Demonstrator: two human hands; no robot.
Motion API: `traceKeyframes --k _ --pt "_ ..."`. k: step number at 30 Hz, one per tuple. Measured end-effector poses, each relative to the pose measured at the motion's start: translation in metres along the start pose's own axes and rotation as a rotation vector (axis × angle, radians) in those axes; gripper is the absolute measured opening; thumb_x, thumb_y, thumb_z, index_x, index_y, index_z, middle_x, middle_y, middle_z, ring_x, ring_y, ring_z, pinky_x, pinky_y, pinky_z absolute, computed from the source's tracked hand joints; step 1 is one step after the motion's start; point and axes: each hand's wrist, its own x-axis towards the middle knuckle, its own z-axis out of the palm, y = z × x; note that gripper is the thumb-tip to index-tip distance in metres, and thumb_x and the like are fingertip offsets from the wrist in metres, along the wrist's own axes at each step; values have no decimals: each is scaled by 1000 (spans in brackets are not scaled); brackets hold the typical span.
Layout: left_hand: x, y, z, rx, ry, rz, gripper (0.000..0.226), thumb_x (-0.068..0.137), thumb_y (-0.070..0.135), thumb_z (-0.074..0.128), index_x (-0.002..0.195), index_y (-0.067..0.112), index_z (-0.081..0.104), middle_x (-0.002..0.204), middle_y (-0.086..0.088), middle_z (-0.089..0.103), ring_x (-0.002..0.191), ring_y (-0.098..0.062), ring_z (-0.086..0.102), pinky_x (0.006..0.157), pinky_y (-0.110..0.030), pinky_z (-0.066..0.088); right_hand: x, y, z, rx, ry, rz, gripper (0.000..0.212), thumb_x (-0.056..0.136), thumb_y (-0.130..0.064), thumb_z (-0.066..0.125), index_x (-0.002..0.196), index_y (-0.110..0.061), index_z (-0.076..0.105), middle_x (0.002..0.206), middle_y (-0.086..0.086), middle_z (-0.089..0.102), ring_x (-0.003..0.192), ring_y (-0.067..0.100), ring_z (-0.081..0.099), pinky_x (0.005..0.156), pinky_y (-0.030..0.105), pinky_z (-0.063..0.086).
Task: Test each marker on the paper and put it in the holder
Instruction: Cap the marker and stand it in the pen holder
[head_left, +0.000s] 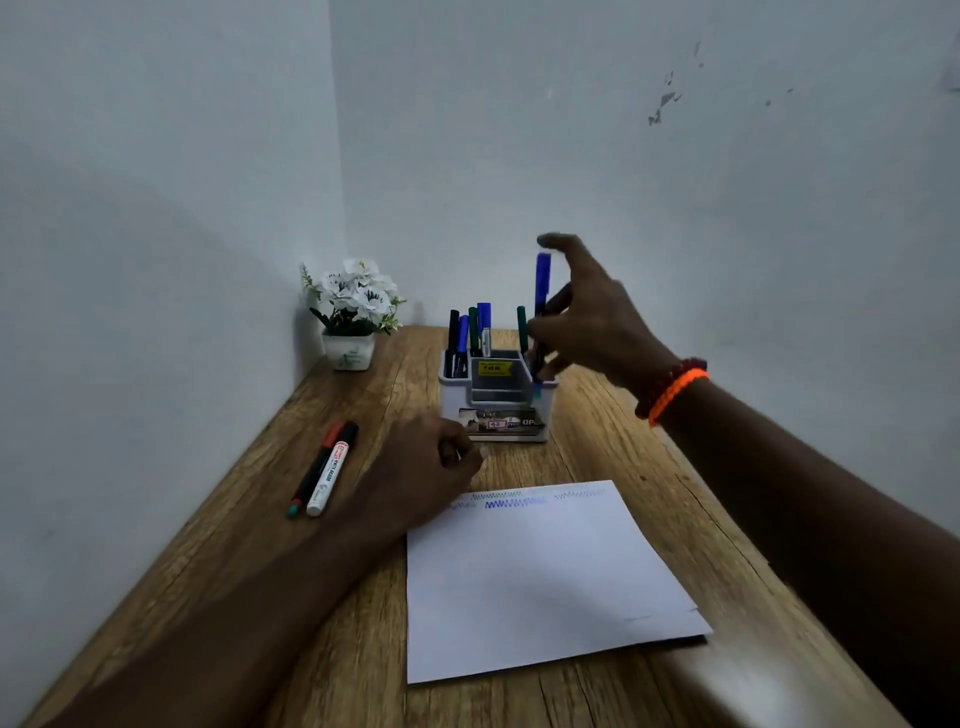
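Observation:
My right hand (587, 317) pinches a blue-capped marker (542, 280) upright, its lower end inside the right slot of the grey holder (498, 402). Several markers stand in the holder's left and back slots. My left hand (431, 462) rests on the desk in front of the holder, fingers curled, touching the top left corner of the white paper (540, 577); whether it holds anything is hidden. Zigzag test lines run along the paper's far edge. Two markers lie to the left: a thin black one with an orange cap (317, 467) and a white one with a black cap (332, 473).
A small white pot of white artificial flowers (353, 312) stands in the back left corner. Walls close the wooden desk (587, 457) on the left and back. An orange bracelet (675, 389) sits on my right wrist.

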Motion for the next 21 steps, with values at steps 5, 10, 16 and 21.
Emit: traceKeyframes --k 5,10,16,21 --pt "0 -1 -2 -4 -13 -4 17 92 32 73 87 17 79 67 15 60 61 -2 56 62 -6 42 62 10 -10 -90 172 -26 66 86 6 71 142 -21 49 111 24 67 72 32 77 49 35 63" --pt "1 -1 1 -29 -12 11 16 91 30 75 84 15 78 62 15 57 56 -2 53 55 -5 38 84 34 1 -233 261 -40 53 94 -7 71 141 -21 51 109 21 69 69 30 74 56 44 66" --pt "2 -6 4 -56 -18 5 21 90 31 75 77 15 77 57 7 60 55 -3 55 53 -10 40 83 66 21 -310 203 -12 49 96 -19 71 140 -27 51 109 22 71 85 37 73 83 53 64" --pt "2 -8 5 -51 -28 -3 21 90 33 74 78 16 77 60 5 64 54 -5 54 54 -11 41 77 83 30 -338 172 1 47 99 -18 69 142 -23 51 113 22 71 97 35 71 91 50 60"
